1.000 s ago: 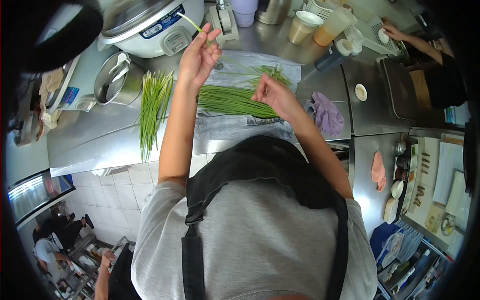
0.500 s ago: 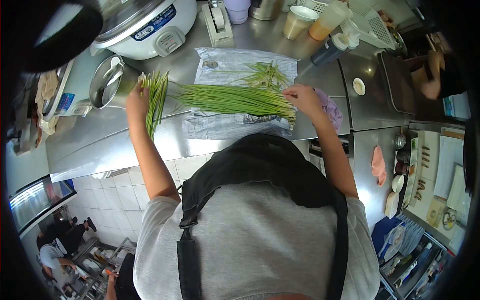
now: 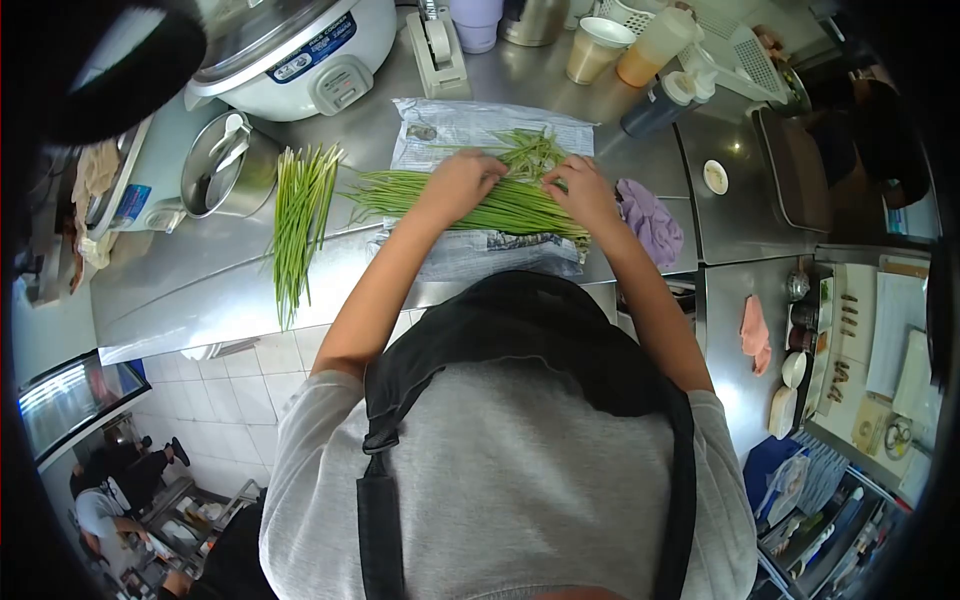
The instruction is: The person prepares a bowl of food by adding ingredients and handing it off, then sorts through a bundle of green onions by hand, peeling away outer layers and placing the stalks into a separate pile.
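Observation:
A long bunch of chives [image 3: 400, 190] lies crosswise on newspaper [image 3: 455, 262]. Over its middle my left hand [image 3: 463, 187] is slightly blurred, its curved fingers apart from the thumb and nothing plainly held. My right hand [image 3: 585, 195] is closed in a pinch at the pale right-hand ends of the bunch, on chives partly hidden by the fingers. Just behind both hands sits a heap of loose trimmings [image 3: 530, 152] on the paper's far part. A smaller pile of chives [image 3: 303, 225] rests apart on the steel counter at the left, untouched.
Left of the newspaper are a metal pot [image 3: 228, 170] and a rice cooker [image 3: 300, 60]. A tape dispenser [image 3: 437, 60], a purple cup [image 3: 476, 25] and sauce bottles [image 3: 660, 100] line the back. A purple cloth [image 3: 650, 222] lies right of my right hand.
My left hand has left the small pile at the left and moved right, over the long bunch. My right hand has shifted slightly left.

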A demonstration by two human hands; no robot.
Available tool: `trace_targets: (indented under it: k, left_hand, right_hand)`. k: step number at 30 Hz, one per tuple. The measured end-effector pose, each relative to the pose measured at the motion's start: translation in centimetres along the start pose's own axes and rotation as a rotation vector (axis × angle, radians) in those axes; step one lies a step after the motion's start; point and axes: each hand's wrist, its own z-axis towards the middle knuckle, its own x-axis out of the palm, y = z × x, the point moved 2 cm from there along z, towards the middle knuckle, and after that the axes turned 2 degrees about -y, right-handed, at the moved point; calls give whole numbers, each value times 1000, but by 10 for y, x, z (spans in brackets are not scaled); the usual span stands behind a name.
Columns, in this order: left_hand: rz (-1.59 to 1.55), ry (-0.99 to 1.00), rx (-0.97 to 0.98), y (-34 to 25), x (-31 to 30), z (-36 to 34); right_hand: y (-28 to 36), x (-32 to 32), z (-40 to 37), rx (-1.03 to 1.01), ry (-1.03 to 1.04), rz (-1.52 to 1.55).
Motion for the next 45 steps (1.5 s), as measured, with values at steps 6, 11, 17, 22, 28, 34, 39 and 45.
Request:
trace_targets:
  k: [6,11,17,22,28,34,39,45]
  left_hand:
    - [162,83,17,0,23,2]
    - [109,90,42,8,23,-3]
    - [95,-26,81,-2,10,-2]
    - [-142,92,-77,-21,-5,3]
    - [-95,63,-32,-35,-12,8]
    - [-206,133,-113,-29,-16,6]
    - [-224,81,-143,-26,-27,1]
    - [-172,33,-191,-25,-35,3]
  right_hand:
    - [-10,-10,-7,131,-10,57]
    - [-5,-16,-22,-13,22,45]
    - [8,-30,-17,59,34,204]
    - [17,-49,-9,115,21,278]
    - [32,-51,-4,101,-21,347]
    - [30,-31,-12,489,-207,1058]
    - [11,-42,-10,625,-397,1142]
    - [-8,-51,-6,474,-430,810]
